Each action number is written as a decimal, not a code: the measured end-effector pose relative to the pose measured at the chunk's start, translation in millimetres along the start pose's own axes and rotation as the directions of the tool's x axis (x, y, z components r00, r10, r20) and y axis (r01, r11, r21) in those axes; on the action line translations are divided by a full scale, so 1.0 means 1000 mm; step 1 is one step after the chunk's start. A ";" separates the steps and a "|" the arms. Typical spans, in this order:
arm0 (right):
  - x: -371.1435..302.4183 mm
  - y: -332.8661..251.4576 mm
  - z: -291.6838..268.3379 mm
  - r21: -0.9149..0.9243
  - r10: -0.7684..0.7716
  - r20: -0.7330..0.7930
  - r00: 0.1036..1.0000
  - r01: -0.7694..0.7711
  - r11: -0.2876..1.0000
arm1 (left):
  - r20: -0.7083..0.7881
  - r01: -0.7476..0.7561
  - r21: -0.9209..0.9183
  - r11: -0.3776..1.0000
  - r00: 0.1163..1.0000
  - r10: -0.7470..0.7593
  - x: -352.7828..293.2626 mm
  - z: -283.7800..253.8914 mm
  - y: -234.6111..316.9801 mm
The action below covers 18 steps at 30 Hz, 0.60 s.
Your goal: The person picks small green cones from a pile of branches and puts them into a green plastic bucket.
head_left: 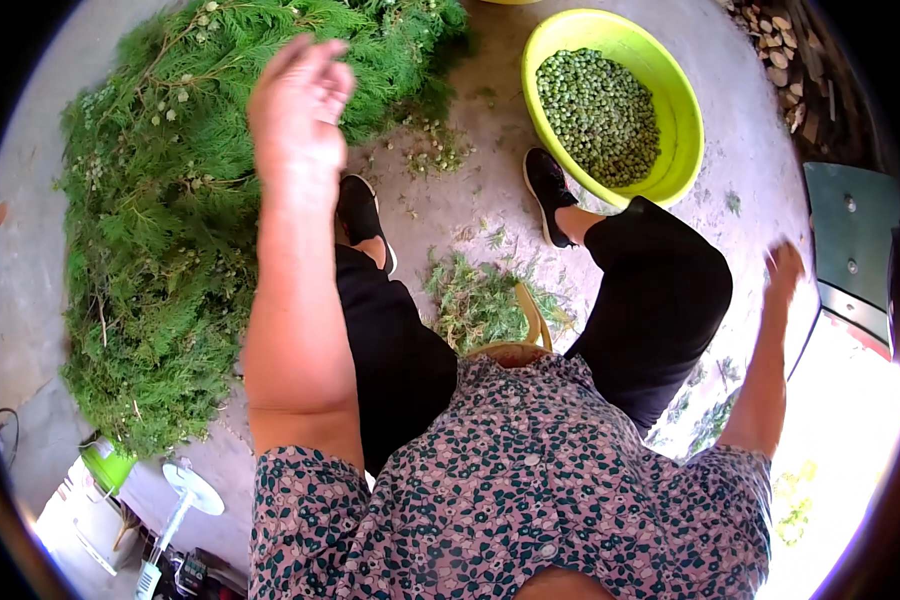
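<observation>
My left hand (305,110) is raised above the large pile of green conifer branches (160,250) on my left. Its fingers are loosely bent and somewhat apart, and I see nothing in them. Small pale-green cones dot the sprays. Out to my right, my right hand (785,265) hangs over the floor, far from the branches; it is small and smeared, so its fingers cannot be made out. A yellow-green plastic basin (685,140), partly filled with small round green cones (600,115), stands ahead, just beyond my right foot.
Loose sprigs (475,300) lie between my legs, beside a curved yellowish handle (533,315). Cut firewood (780,50) is stacked at far right, above a dark green panel (848,225). At lower left are a white round-based stand (192,488) and a green container (108,465).
</observation>
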State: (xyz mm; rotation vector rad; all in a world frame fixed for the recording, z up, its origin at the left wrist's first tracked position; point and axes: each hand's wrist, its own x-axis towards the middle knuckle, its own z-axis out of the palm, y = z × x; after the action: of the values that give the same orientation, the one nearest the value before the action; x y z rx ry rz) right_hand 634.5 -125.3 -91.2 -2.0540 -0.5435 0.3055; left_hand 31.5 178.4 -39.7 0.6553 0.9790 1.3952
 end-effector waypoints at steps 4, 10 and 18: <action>-0.101 -0.134 0.202 -0.283 -0.063 0.478 0.876 0.221 0.933 | 0.493 -0.171 0.699 0.695 0.818 -0.295 -0.062 0.051 -0.025; -0.217 -0.053 0.391 0.118 -0.353 0.907 0.230 0.666 0.737 | 0.903 -0.757 0.402 0.515 0.421 -0.086 -0.109 0.062 -0.032; -0.305 0.001 0.537 0.264 -0.482 0.859 0.171 0.659 0.704 | 0.841 -0.808 0.537 0.243 0.490 -0.228 -0.095 0.042 0.007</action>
State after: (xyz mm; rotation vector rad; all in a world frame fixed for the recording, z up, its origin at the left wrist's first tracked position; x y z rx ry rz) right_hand 142.4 125.2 -368.6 -1.4660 -2.0572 0.9319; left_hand 73.0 92.8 3.2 2.4092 0.7481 0.4176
